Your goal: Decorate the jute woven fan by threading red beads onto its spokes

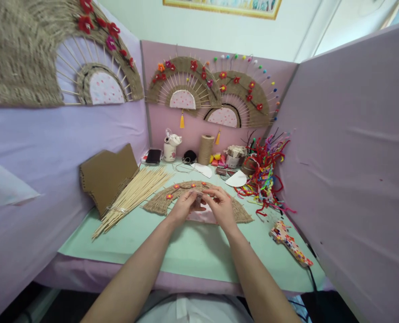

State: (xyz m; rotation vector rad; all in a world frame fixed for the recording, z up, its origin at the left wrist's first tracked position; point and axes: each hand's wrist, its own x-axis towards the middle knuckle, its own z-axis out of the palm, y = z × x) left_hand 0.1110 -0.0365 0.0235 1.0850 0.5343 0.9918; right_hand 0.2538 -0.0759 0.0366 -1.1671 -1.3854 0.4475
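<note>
A woven jute fan [159,202] with small red and orange flowers along its arc lies flat on the green mat [186,249]. Both hands meet over its middle. My left hand [183,207] and my right hand [221,205] have their fingers pinched together around a small piece between them, too small to name. A pink dotted paper centre [203,217] shows under the hands.
A bundle of bamboo sticks [134,197] and brown cardboard pieces [107,177] lie at the left. Coloured pipe cleaners [266,172] pile at the right, with a patterned glue gun [289,242] near the front. A twine spool [205,149], phone [153,155] and finished fans [186,85] stand behind.
</note>
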